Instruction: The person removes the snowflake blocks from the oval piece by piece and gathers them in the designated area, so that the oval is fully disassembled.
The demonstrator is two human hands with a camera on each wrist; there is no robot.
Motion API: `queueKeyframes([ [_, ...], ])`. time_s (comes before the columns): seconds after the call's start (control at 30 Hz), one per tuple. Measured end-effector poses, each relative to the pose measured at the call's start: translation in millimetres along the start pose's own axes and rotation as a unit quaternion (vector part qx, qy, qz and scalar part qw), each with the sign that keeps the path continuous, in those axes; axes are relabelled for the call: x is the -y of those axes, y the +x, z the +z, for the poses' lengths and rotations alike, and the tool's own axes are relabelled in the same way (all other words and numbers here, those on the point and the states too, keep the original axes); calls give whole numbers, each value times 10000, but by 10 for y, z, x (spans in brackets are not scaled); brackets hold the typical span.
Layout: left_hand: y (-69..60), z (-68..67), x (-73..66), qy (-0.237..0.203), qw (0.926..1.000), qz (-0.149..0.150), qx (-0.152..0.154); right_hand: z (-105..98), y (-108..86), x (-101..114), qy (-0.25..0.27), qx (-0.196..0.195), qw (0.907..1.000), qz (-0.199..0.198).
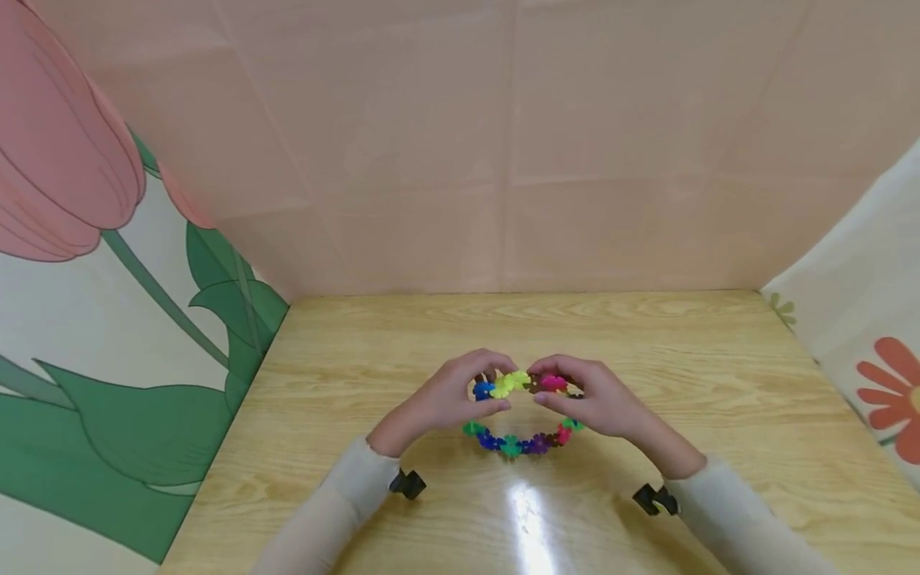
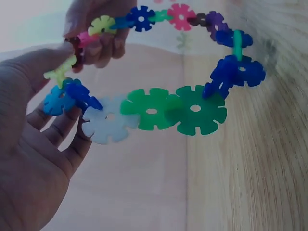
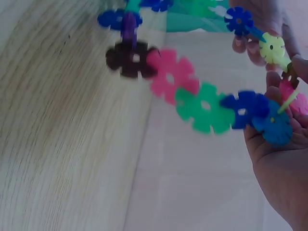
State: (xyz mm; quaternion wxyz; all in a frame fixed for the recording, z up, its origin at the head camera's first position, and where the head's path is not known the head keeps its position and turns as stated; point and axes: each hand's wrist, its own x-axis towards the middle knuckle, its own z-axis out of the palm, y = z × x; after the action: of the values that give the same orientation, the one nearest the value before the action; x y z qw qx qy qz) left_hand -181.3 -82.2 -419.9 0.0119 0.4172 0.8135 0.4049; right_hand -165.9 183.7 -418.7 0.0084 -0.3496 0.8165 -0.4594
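A closed ring of linked plastic snowflake discs (image 1: 510, 445) in many colours is held between both hands above the table. My left hand (image 1: 454, 393) pinches the far left part, around the yellow disc (image 1: 509, 383) and blue ones. Across from it, my right hand (image 1: 595, 397) grips the far right part by the pink disc (image 1: 553, 382). In the left wrist view, white and green discs (image 2: 195, 120) hang free of the left fingers. The right wrist view has brown, pink and green discs (image 3: 206, 118) hanging clear of the right hand. Some links are hidden behind fingers.
The wooden table (image 1: 359, 335) lies beneath the ring, with a bright reflection near its front. A pink sheet (image 1: 503, 160) rises at the back. Flower-printed sheets stand at the left (image 1: 86, 319) and right (image 1: 848, 263). Dark devices (image 1: 408, 484) sit at both wrists.
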Motion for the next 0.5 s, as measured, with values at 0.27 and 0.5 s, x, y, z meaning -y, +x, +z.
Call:
queueKeyframes([
  [0.27,-7,54,-83,-50,9979,596,-261,47,-58,74,4,-49,9990,-438],
  [0.5,13,100,-141,833,9906,973,-480,72,-58,96,-113,-73,9977,-670],
])
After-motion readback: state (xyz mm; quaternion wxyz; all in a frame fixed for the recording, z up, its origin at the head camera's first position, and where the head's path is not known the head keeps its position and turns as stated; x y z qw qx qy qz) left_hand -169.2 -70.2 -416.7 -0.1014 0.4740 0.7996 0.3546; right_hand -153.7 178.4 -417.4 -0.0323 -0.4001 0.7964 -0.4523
